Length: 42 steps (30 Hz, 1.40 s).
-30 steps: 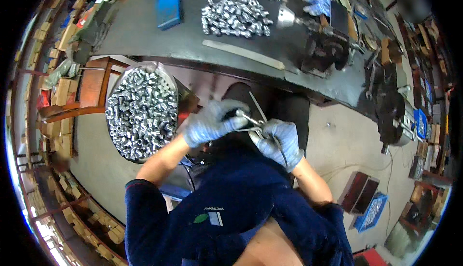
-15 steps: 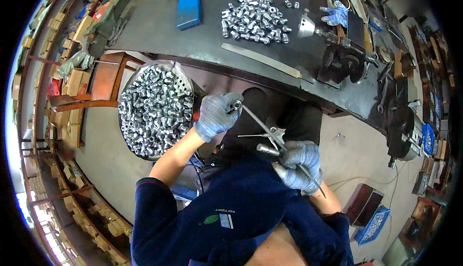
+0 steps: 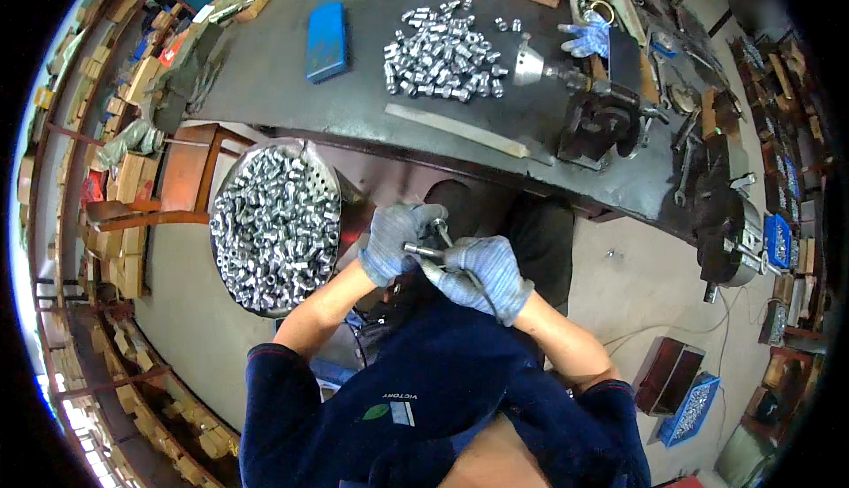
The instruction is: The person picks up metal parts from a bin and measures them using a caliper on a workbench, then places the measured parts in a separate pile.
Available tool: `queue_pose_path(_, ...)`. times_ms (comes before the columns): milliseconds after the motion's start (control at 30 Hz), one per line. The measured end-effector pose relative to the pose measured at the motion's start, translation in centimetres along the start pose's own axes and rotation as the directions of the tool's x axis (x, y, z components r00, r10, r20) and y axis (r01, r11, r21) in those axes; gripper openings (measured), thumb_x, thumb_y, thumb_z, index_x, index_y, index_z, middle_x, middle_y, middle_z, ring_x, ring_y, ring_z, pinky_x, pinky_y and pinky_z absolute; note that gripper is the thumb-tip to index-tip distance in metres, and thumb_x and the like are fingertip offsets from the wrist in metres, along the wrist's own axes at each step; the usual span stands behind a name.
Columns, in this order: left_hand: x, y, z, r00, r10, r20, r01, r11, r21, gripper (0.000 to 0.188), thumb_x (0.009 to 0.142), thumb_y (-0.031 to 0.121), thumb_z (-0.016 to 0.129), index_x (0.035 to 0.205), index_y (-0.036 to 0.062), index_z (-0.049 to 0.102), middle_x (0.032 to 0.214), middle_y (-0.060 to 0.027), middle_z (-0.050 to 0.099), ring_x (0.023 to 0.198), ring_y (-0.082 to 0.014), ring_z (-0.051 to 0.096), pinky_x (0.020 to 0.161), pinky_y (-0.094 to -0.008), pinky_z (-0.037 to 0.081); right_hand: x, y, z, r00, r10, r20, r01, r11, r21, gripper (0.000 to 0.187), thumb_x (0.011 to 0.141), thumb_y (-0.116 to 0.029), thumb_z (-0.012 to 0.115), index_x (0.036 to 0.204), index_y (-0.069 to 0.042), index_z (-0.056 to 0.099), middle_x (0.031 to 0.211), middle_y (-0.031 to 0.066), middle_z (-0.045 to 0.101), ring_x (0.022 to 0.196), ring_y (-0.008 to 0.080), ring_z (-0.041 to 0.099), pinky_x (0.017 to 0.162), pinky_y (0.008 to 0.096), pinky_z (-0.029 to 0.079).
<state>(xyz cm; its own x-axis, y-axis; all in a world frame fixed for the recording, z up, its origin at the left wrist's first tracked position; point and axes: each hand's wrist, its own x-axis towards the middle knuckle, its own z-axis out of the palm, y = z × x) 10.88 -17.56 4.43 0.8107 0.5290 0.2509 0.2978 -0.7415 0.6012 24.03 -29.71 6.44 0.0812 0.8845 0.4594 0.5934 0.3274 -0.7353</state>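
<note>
Right hand (image 3: 486,274): grip closed round metal rod (image 3: 445,233) and metal cylinder (image 3: 424,250) | left hand (image 3: 392,242): grip curled by rod tip, hold unclear | rod: before table's (image 3: 256,81) near edge | flat bar (image 3: 455,129): along that edge | fittings pile (image 3: 444,57): beyond

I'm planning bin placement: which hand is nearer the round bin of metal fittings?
Left. The left hand is to the right of the bin, apart from it; the right hand is farther right, beyond the left hand.
</note>
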Motion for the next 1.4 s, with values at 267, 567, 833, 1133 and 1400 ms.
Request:
queue_pose_path(267, 5.4, -2.7, -0.3, 0.964, -0.234, 0.127, 0.186, 0.934, 0.304, 0.023, 0.073, 0.031, 0.065, 0.090, 0.0149, 0.067, 0.072, -0.0115, 0.063, 0.067, -0.0324, 0.063, 0.061, -0.0421, 0.049, -2.8, -1.3, -4.0, 0.996, 0.043, -0.075, -0.060, 0.969, -0.240, 0.035, 0.071, -0.027, 0.074, 0.048, -0.011, 0.051, 0.049, 0.0097, 0.048, 0.044, 0.0269, 0.051, 0.042, 0.0369, 0.040)
queue_pose_path(567, 20.4, -6.3, 0.8, 0.973, -0.230, 0.010, 0.224, 0.957, 0.186, 0.038, 0.076, 0.032, 0.065, 0.104, 0.0061, 0.065, 0.099, -0.0179, 0.065, 0.090, -0.0324, 0.063, 0.081, -0.0413, 0.048, -4.7, -1.2, -4.2, 0.963, 0.228, -0.142, -0.214, 0.971, 0.103, 0.031, 0.065, -0.010, 0.077, 0.054, -0.009, 0.048, 0.054, 0.0115, 0.050, 0.049, 0.0271, 0.054, 0.049, 0.0322, 0.044)
queue_pose_path(833, 17.5, -6.7, -7.7, 0.966, -0.257, -0.009, 0.246, 0.935, -0.254, 0.038, 0.085, 0.019, 0.064, 0.118, 0.0011, 0.058, 0.089, -0.0080, 0.066, 0.062, -0.0096, 0.060, 0.054, -0.0242, 0.050, -6.4, -0.1, -4.1, 0.943, 0.300, -0.145, -0.311, 0.949, -0.059, 0.029, 0.067, -0.010, 0.073, 0.051, -0.010, 0.048, 0.053, 0.0102, 0.048, 0.046, 0.0264, 0.050, 0.044, 0.0333, 0.038)
queue_pose_path(1133, -2.4, -21.9, -17.7, 0.892, -0.441, 0.104, 0.323, 0.781, 0.535, 0.036, 0.081, 0.035, 0.058, 0.105, 0.0095, 0.065, 0.100, -0.0148, 0.065, 0.094, -0.0328, 0.061, 0.086, -0.0401, 0.046, -6.6, 1.1, -2.4, 0.937, 0.342, -0.067, -0.331, 0.933, 0.140, 0.027, 0.071, -0.006, 0.071, 0.054, -0.006, 0.050, 0.052, 0.0105, 0.047, 0.045, 0.0226, 0.046, 0.046, 0.0309, 0.037)
queue_pose_path(1400, -0.3, -21.1, -11.1, 0.694, -0.707, -0.134, 0.573, 0.431, 0.697, 0.033, 0.082, 0.031, 0.055, 0.100, 0.0063, 0.067, 0.106, -0.0155, 0.065, 0.095, -0.0298, 0.064, 0.080, -0.0403, 0.051, -5.7, 0.3, -2.2, 0.922, 0.386, -0.033, -0.377, 0.914, 0.148, 0.027, 0.070, -0.004, 0.072, 0.054, -0.006, 0.050, 0.052, 0.0097, 0.048, 0.046, 0.0190, 0.047, 0.048, 0.0295, 0.038)
